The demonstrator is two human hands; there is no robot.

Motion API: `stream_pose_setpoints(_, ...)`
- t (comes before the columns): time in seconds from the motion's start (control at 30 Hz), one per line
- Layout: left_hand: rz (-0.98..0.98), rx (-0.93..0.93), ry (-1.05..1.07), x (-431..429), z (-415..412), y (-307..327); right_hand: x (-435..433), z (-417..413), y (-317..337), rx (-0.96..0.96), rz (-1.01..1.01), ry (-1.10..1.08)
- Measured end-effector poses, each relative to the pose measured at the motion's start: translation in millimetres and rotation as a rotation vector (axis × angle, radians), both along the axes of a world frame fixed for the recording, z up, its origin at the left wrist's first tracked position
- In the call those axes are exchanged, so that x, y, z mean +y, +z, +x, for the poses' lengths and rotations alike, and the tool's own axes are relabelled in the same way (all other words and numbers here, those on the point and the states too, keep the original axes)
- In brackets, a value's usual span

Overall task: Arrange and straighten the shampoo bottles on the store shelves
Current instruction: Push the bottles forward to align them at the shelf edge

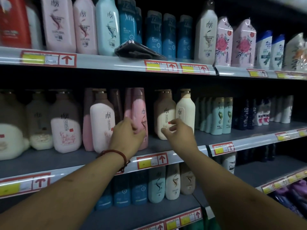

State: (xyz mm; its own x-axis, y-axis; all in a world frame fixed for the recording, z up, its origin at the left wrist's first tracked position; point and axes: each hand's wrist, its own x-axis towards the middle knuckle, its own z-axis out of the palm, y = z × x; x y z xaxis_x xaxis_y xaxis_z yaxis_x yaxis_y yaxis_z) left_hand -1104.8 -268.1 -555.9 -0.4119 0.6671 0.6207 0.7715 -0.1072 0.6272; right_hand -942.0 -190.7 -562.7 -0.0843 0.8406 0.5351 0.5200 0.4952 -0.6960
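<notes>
On the middle shelf [166,146], my left hand [128,135], with a red cord bracelet on its wrist, is on the pink bottle [139,112]. Its fingers curl round the bottle's left edge and its thumb lies across the front. My right hand [176,132] reaches to the brown-and-cream bottle [163,113], with loosely spread fingertips at its lower front. A ribbed cream bottle [186,110] stands just right of it. A white-and-brown pump bottle [101,123] stands left of my left hand.
More pump bottles [64,127] fill the middle shelf to the left, and green bottles [221,115] and dark ones stand to the right. A black phone [137,50] lies on the upper shelf's edge in front of blue bottles [154,32]. Blue and pale bottles [156,185] line the lower shelf.
</notes>
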Motion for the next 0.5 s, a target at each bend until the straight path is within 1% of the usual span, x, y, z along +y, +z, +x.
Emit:
stream_pose_setpoints(0.13,0.002,-0.021,-0.132,10,26,5,7,26,-2,0.029,0.069,-0.143)
stream_pose_setpoints(0.2,-0.036,-0.055,-0.169,24,37,4,14,35,-3,0.048,0.093,-0.214)
stream_pose_setpoints(0.27,-0.1,-0.06,-0.163,40,46,3,23,41,-4,0.066,0.1,-0.263)
stream_pose_setpoints(0.4,-0.237,-0.029,-0.116,79,57,-2,43,39,-5,0.091,0.042,-0.242)
stream_pose_setpoints(0.5,-0.293,-0.074,-0.079,110,60,-7,58,34,-8,0.095,0.04,-0.208)
